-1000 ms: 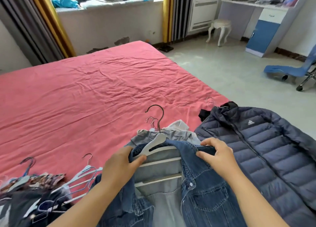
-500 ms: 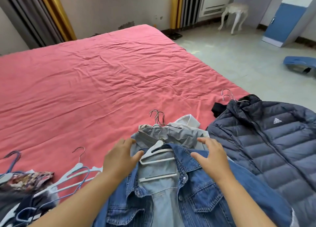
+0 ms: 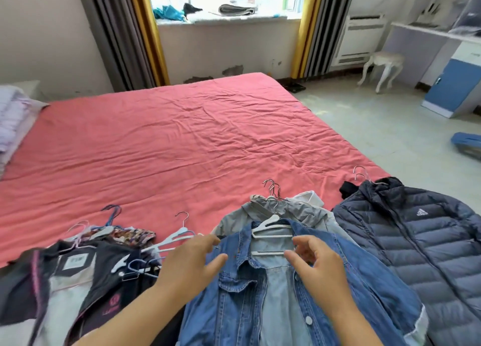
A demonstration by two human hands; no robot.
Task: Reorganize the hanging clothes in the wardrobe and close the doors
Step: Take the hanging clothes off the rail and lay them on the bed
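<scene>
A blue denim jacket (image 3: 361, 280) on a white hanger (image 3: 270, 224) lies on the near edge of the red bed (image 3: 169, 142), on top of a grey garment (image 3: 307, 212) with metal hooks. My left hand (image 3: 192, 262) hovers over the jacket's left collar with fingers relaxed and spread. Over the right collar my right hand (image 3: 317, 265) is held with loosely bent fingers, holding nothing. A dark blue puffer jacket (image 3: 421, 246) lies to the right. A pile of dark clothes on hangers (image 3: 86, 265) lies at the left. The wardrobe is out of view.
A striped pillow (image 3: 13, 116) sits at the bed's far left. Beyond the bed are curtains and a window sill with items. A white stool (image 3: 382, 64), a blue-and-white desk cabinet (image 3: 453, 87) and a blue chair part (image 3: 468, 142) stand on the floor at right.
Both hands have let go of the denim jacket's collar and lifted slightly off it. The camera has tilted up and shows more of the room.
</scene>
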